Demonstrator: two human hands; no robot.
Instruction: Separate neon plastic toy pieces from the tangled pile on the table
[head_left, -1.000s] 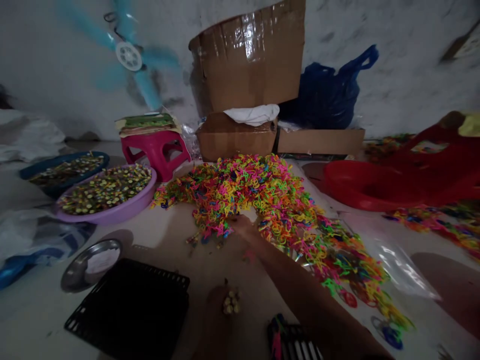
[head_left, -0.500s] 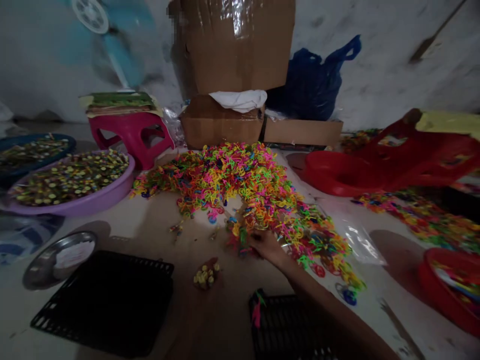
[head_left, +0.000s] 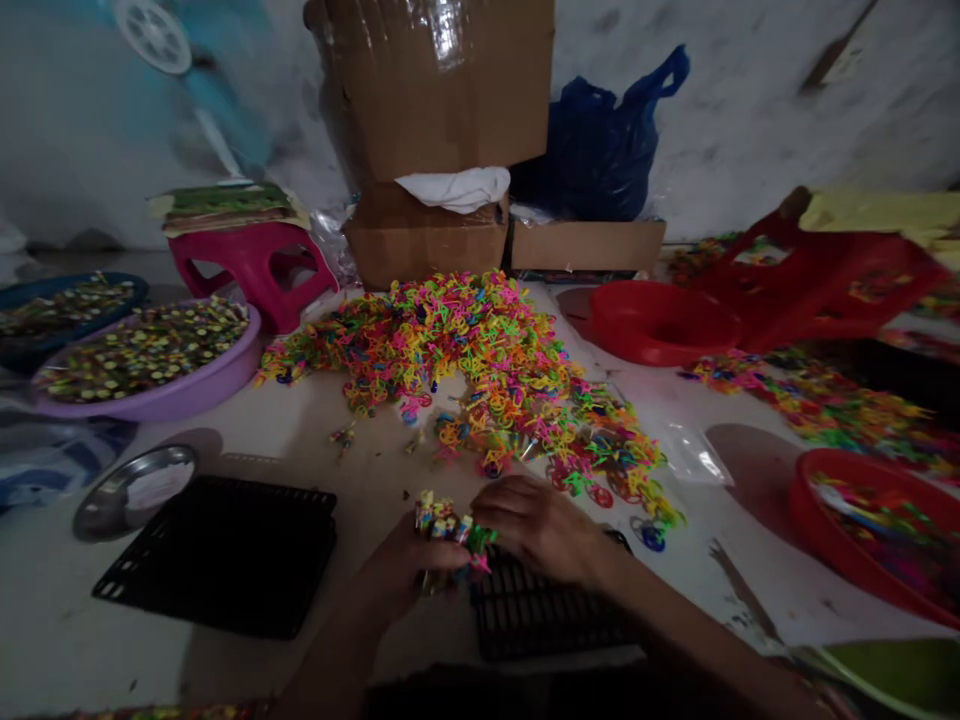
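In the head view, my left hand (head_left: 409,560) is closed around a bundle of small sticks with pale yellow ends (head_left: 442,518), held upright with the thumb across them. My right hand (head_left: 536,525) comes in from the right beside the bundle, fingers curled together; what they pinch is hidden. By its fingertips are green and pink plastic pieces (head_left: 480,562), near the corner of a black slatted tray (head_left: 547,610) under the right hand. Beyond both hands spreads a large heap of bright plastic pieces (head_left: 465,340), many of them ring-shaped.
A black tray (head_left: 225,560) and a metal dish (head_left: 97,510) lie at left. Behind them are a purple basin (head_left: 187,400) of small sticks and a pink stool (head_left: 247,260). Red basins (head_left: 652,320) stand at right. Cardboard boxes (head_left: 427,240) and a blue bag (head_left: 600,150) are at the back.
My right hand has come back from the heap's near edge to beside the bundle. My left hand, with the yellow-ended sticks, has risen into clearer view. The whole view has shifted slightly.
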